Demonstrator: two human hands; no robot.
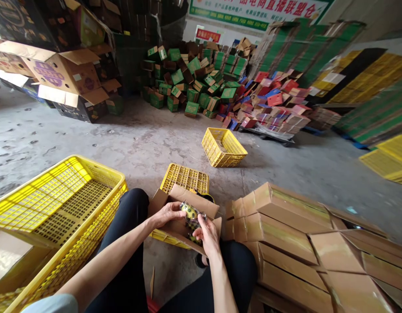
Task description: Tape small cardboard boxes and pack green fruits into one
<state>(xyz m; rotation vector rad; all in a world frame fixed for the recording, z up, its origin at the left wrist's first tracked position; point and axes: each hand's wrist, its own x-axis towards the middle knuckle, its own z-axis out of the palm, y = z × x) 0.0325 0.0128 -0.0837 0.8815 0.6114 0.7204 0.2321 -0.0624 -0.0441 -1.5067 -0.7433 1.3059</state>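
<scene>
A yellow-green fruit (189, 211) in shiny, dark-patterned plastic wrap is held above an open cardboard box (196, 200). My left hand (168, 214) pinches its left end between thumb and fingers. At its right end, my right hand (208, 235) grips the wrap, fingers curled. What kind of fruit it is I cannot make out. Below the hands, more of the same wrapped, yellow-green stuff shows inside the box, partly hidden by my right hand. The box's flaps stand spread, and it rests on a yellow plastic crate between my knees.
A large yellow crate (73, 208) with cardboard in it stands at left. Stacked cardboard boxes (286, 243) lie close at right. Ahead on the concrete floor is a smaller yellow crate (224, 148). Heaped green boxes (191, 82) and red boxes (274, 100) fill the back.
</scene>
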